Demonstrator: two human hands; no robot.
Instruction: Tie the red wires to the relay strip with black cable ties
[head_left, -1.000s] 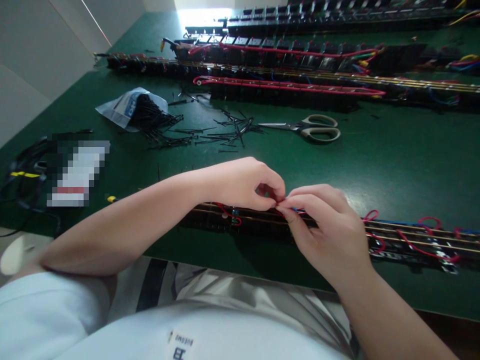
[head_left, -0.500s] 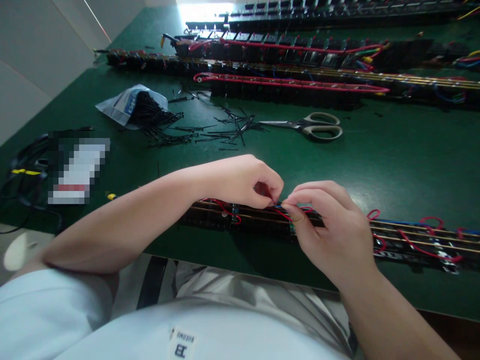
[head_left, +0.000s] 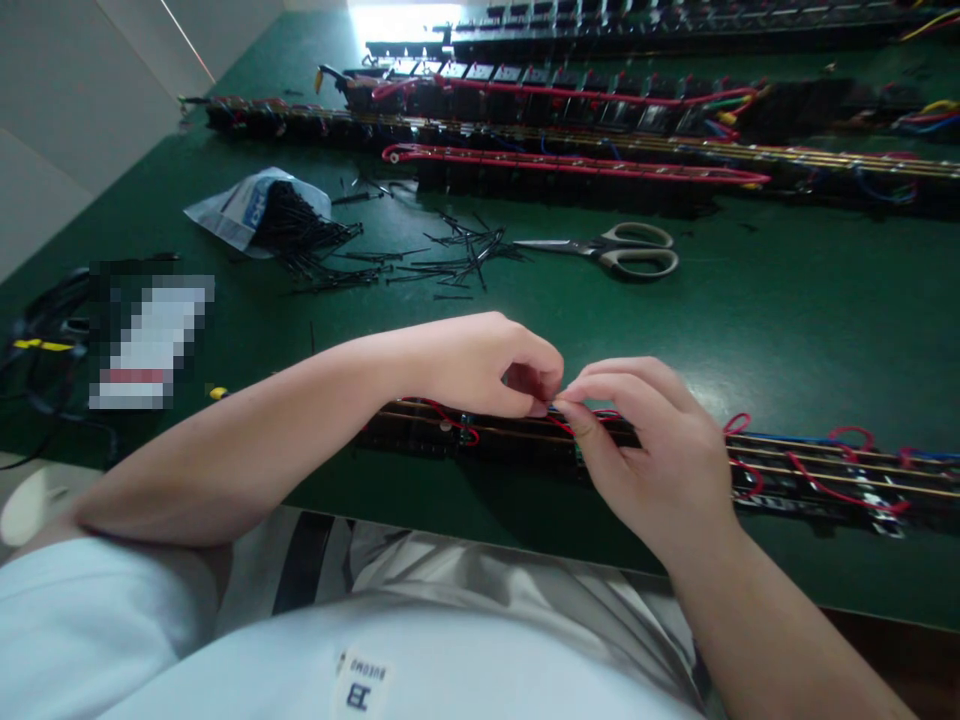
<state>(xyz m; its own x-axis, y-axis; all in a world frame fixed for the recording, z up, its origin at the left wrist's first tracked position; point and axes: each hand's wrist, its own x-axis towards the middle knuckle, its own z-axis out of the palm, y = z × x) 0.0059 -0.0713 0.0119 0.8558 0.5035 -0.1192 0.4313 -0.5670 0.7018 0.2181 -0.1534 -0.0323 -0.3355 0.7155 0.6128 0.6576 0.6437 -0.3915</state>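
Note:
My left hand [head_left: 491, 365] is closed in a pinch over the near strip assembly [head_left: 795, 490], a long black part with brass-coloured rods and loops of red wire [head_left: 814, 478]. Facing it from the right, my right hand [head_left: 656, 450] pinches with thumb and forefinger. The two sets of fingertips almost meet, and a short bit of blue wire [head_left: 552, 405] shows between them. Most of what the fingers grip is hidden. Another blue stretch of wire runs along the strip to the right of my hands.
Scissors [head_left: 619, 250] lie beyond my hands, beside loose black cable ties [head_left: 472, 250] and an opened bag of ties [head_left: 244, 210]. More wired strips [head_left: 570, 165] line the back of the green table [head_left: 720, 320]. Black cables [head_left: 52, 340] lie at the left.
My right hand's fingertips have come left, closer to my left hand's, so less blue wire shows between them. The whole view has shifted slightly.

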